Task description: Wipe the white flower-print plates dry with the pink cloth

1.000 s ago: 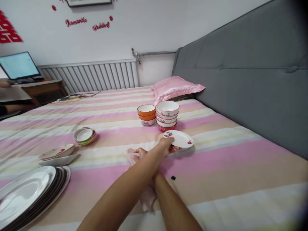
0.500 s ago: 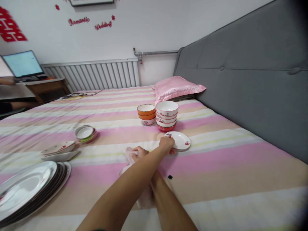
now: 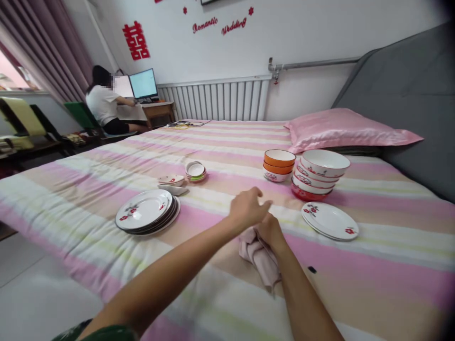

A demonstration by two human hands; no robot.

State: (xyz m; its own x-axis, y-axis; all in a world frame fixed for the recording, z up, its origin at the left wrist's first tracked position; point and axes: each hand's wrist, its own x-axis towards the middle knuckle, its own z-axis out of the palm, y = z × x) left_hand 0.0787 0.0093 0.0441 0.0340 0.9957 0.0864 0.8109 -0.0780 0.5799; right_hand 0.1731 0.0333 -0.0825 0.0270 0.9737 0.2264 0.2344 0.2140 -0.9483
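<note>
My right hand [image 3: 270, 230] is closed on a crumpled pale pink cloth [image 3: 261, 258] that hangs onto the bed. Just beside and partly in front of it, my left hand [image 3: 249, 207] is empty, with thumb and fingers apart. To their right lies a short stack of white plates [image 3: 332, 221] with red flowers. Behind those plates stand a tilted stack of white and red bowls [image 3: 320, 173] and a smaller stack of bowls [image 3: 279, 163], orange above white. Off to the left sits a stack of larger flowered plates [image 3: 144, 210].
Small dishes [image 3: 195, 170] and oblong dishes [image 3: 171, 181] stand beyond the large plates. A pink pillow [image 3: 350, 127] lies by the grey headboard [image 3: 401, 80]. Cables [image 3: 186, 124] lie at the bed's far edge. A small black object [image 3: 312, 269] is near my right forearm. A person [image 3: 104, 102] sits at a desk.
My left hand has let go of the flowered plate and moved left, back beside my right hand. My arms are no longer crossed. The view has swung left.
</note>
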